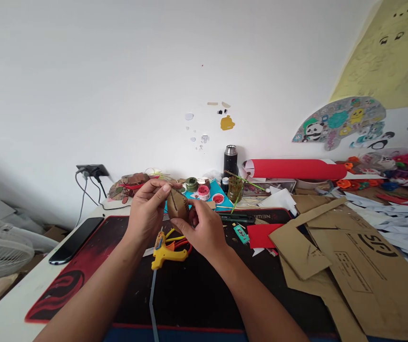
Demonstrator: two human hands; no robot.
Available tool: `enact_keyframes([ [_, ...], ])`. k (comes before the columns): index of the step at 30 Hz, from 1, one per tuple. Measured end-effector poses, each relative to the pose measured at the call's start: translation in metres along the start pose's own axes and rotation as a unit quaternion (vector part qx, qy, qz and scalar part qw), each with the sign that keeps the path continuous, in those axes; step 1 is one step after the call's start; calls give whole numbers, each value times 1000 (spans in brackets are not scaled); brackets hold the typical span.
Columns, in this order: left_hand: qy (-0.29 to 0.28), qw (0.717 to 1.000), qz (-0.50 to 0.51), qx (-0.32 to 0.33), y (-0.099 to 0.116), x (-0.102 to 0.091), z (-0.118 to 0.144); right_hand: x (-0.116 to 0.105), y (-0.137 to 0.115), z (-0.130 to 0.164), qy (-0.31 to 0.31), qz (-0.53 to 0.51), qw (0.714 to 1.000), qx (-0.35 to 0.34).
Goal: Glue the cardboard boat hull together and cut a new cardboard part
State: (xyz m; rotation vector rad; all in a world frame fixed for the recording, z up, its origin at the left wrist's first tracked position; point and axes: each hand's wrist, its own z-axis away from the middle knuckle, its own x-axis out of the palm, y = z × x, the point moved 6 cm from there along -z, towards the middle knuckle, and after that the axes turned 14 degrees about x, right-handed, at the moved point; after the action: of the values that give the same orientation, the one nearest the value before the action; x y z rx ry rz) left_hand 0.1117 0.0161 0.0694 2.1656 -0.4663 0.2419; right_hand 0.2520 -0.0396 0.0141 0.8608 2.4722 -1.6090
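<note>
Raised over the desk mat is a small folded piece of brown cardboard (177, 205), with a dark slit or line down its face. My left hand (149, 205) pinches its upper left edge between thumb and fingers. On its lower right side, my right hand (202, 228) grips it, the thumb underneath and the fingers partly hidden behind. Just below the hands lies a yellow hot glue gun (168, 256) with a glue stick (152, 304) trailing out toward the front edge.
Cut cardboard sheets (368, 275) cover the right side. Paint jars (204, 192) stand on blue paper behind the hands, near a black thermos (230, 164). A utility knife (238, 218) and red paper (264, 235) lie on the mat. A phone (76, 240) rests at left.
</note>
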Motion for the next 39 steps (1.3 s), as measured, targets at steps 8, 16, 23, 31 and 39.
enact_keyframes([
  [8, 2, 1000, -2, -2, 0, 1, -1, 0, 0, 0, -7, 5, 1000, 6],
  [16, 6, 1000, -4, 0, -1, 0, -2, 0, -1, 0, -5, 19, 1000, 3],
  [23, 11, 1000, -11, 1, -1, 0, -1, 0, -1, 0, 0, 26, 1000, -1],
  [31, 15, 1000, -6, -2, 0, 2, -2, 0, -2, 0, 0, 24, 1000, -7],
  [39, 12, 1000, -12, 5, 1, 1, -2, -1, -2, -1, -2, 30, 1000, -5],
])
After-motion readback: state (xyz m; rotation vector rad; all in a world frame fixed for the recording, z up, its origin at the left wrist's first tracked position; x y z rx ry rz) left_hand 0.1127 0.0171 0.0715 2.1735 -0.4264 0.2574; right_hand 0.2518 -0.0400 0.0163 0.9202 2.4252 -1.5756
